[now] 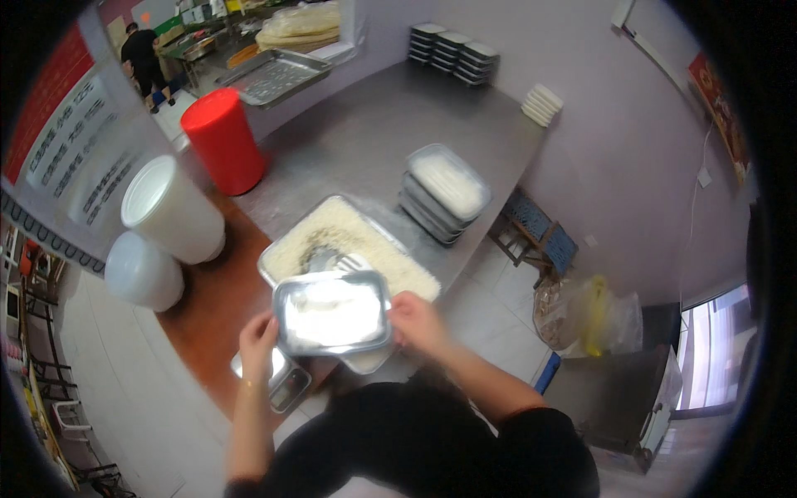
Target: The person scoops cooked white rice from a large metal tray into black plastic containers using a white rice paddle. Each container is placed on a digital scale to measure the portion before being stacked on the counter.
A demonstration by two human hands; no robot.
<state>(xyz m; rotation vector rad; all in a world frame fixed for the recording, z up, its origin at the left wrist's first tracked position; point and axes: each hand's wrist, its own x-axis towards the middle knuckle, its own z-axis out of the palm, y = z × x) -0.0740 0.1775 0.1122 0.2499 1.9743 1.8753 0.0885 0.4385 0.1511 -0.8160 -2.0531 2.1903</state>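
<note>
Both my hands hold a rectangular plastic food container (333,311) with a dark rim, over the near edge of a large metal tray (398,239). My left hand (258,339) grips its left end and my right hand (417,320) its right end. Bright glare on top hides the contents and whether a clear lid covers it. White, grainy or shredded food (398,264) fills much of the tray, around a scraped-out hollow. In that hollow lies a white slotted utensil (353,263), partly hidden. A small device (291,389), possibly a scale, sits by my left wrist.
To the right stand stacked lidded containers (445,193); more stacks (453,53) line the back wall. A red bucket (224,143) and white plastic tubs (174,211) flank the left side. A folding chair (542,230) is beyond the table's right edge. Another person (143,59) stands far back.
</note>
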